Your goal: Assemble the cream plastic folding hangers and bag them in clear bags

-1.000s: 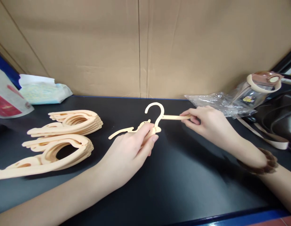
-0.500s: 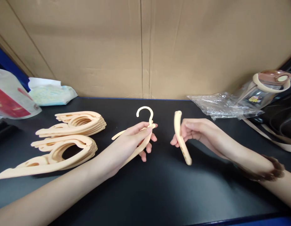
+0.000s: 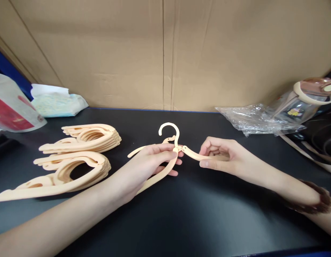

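Observation:
My left hand (image 3: 154,159) grips a cream plastic clothes hanger (image 3: 161,173) near the base of its curved hook, which points up. Parts of the hanger's frame pass behind my fingers. Between thumb and fingers of my right hand (image 3: 220,155) is a slim cream hanger arm (image 3: 192,154). Its inner end is at the hanger's joint below the hook; whether the two are joined I cannot tell. To the left lie two stacks of cream hanger pieces, a back stack (image 3: 111,137) and a front stack (image 3: 101,169).
On the black table (image 3: 186,214) a tissue pack (image 3: 58,105) and a white-and-red container (image 3: 18,110) stand at the back left. Clear plastic wrap (image 3: 242,119) lies at the back right beside a strapped drinking bottle (image 3: 301,103). Cardboard (image 3: 114,53) rises behind.
My right hand has turned the hanger arm from upright to nearly level and brought its end leftward to the hanger's joint. My left hand has shifted slightly right with the hanger.

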A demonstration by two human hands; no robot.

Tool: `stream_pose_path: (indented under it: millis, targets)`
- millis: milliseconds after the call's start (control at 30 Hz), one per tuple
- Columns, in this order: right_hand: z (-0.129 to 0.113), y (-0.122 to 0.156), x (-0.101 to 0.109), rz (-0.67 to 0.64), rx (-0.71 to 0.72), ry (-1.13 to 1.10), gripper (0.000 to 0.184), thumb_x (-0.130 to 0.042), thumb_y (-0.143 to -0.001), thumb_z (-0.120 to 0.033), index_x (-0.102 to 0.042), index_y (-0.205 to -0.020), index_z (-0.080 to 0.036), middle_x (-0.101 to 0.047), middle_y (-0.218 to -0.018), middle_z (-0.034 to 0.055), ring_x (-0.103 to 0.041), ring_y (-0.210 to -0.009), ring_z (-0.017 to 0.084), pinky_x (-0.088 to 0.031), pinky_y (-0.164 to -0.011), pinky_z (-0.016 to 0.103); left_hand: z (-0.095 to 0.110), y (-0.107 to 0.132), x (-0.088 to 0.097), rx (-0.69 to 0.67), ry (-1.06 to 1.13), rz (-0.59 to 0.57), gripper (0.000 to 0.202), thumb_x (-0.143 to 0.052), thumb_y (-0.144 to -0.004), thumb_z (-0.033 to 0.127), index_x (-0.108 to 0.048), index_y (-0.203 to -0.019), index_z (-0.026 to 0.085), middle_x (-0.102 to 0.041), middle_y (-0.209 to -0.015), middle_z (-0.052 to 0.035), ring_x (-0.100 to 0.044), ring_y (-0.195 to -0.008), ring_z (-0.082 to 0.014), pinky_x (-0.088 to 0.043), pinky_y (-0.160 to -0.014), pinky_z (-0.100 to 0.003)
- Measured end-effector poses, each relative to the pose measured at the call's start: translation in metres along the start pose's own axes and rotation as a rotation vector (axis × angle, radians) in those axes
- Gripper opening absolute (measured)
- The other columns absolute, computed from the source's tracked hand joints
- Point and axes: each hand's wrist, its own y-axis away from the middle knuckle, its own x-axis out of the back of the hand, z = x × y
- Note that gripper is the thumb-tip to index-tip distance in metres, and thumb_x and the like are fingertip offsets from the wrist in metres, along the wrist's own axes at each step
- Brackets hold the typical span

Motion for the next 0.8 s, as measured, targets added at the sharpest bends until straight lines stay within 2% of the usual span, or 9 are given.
stream_pose_path:
  millis: [167, 300, 533, 667, 800]
  targets:
    - [0.0045, -0.0024, 0.0012, 0.029, -0.053, 0.069, 0.021, -0.073, -0.075, -0.034, -0.059, -0.074, -0.018, -0.054, -0.064, -0.0049, -0.046, -0.058, 0.008, -0.035, -0.053, 0.022, 0.0034, 0.0001, 0.0014, 0.026, -0.001, -0.015, 0.025, -0.066, -0.084, 0.038, -0.074, -0.099, 0.02, -0.067, -0.096, -0.0054, -0.06, -0.091, -0.0156, -0.056, -0.067, -0.021]
    - [0.0058, -0.0027, 0.003, 0.034, -0.029, 0.124, 0.022, -0.072, -0.076, -0.037, -0.06, -0.075, -0.019, -0.058, -0.065, -0.0034, -0.05, -0.059, 0.01, -0.038, -0.053, 0.023, 0.0053, 0.0007, 0.0014, 0.059, 0.01, -0.044, 0.024, -0.068, -0.083, 0.038, -0.075, -0.097, 0.02, -0.068, -0.097, -0.0056, -0.061, -0.086, -0.0131, -0.055, -0.065, -0.018]
    - [0.0063, -0.0029, 0.0052, 0.009, 0.068, 0.116, 0.017, -0.073, -0.075, -0.031, -0.061, -0.073, -0.02, -0.064, -0.072, -0.0022, -0.061, -0.069, 0.014, -0.048, -0.065, 0.025, 0.0041, 0.0014, 0.0018, 0.076, 0.098, -0.094, 0.02, -0.067, -0.084, 0.031, -0.074, -0.098, 0.019, -0.069, -0.107, -0.0072, -0.063, -0.102, -0.0183, -0.058, -0.071, -0.02]
    - [0.0078, -0.0022, 0.0047, -0.01, 0.101, 0.066, 0.017, -0.074, -0.075, -0.029, -0.06, -0.072, -0.02, -0.065, -0.074, -0.0019, -0.063, -0.073, 0.014, -0.05, -0.069, 0.025, 0.007, 0.0026, 0.0017, 0.114, 0.139, -0.122, 0.018, -0.064, -0.086, 0.026, -0.074, -0.098, 0.017, -0.071, -0.099, -0.0076, -0.063, -0.103, -0.0185, -0.058, -0.07, -0.019]
    - [0.008, -0.0007, 0.0039, -0.021, 0.118, 0.059, 0.018, -0.075, -0.075, -0.029, -0.06, -0.072, -0.019, -0.065, -0.075, -0.0022, -0.063, -0.074, 0.014, -0.049, -0.069, 0.024, 0.0085, 0.0022, 0.0023, 0.161, 0.155, -0.168, 0.019, -0.063, -0.086, 0.026, -0.074, -0.1, 0.019, -0.071, -0.106, -0.0068, -0.064, -0.102, -0.0185, -0.059, -0.069, -0.02]
